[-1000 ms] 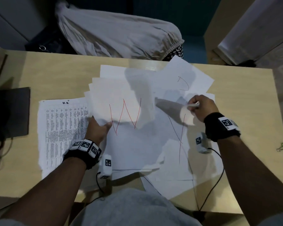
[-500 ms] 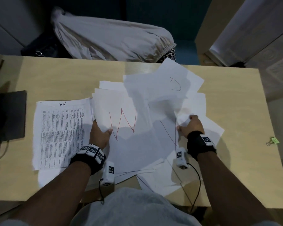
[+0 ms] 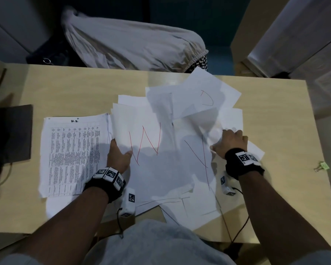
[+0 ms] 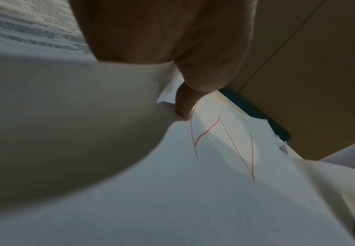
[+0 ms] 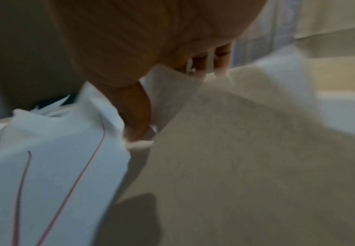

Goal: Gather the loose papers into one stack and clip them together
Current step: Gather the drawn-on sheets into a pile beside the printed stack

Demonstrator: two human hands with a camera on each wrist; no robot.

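Note:
Loose white papers [image 3: 161, 169] lie overlapping across the middle of the wooden table [image 3: 65, 88]. One bears a red "W" [image 3: 145, 142], one a red "D" [image 3: 206, 98], and a printed sheet [image 3: 73, 153] lies at the left. My left hand [image 3: 118, 155] grips the left edge of the "W" sheets [image 4: 214, 199], thumb [image 4: 182, 106] on top and fingers underneath. At the pile's right side my right hand [image 3: 229, 142] grips several sheets [image 5: 246, 149], with the thumb [image 5: 138, 114] on top and paper between the curled fingers [image 5: 201, 60]. A small green binder clip [image 3: 321, 166] lies far right.
A dark flat object [image 3: 8, 134] sits at the table's left edge. A grey cloth heap [image 3: 132, 43] lies beyond the far edge, and a cabinet [image 3: 287, 35] stands at the back right. Wrist camera cables [image 3: 239, 226] hang over the near edge.
My right hand has let down the curled sheet it held up, come nearer to me and taken hold of the pile's right side. My left hand keeps its grip on the "W" sheets.

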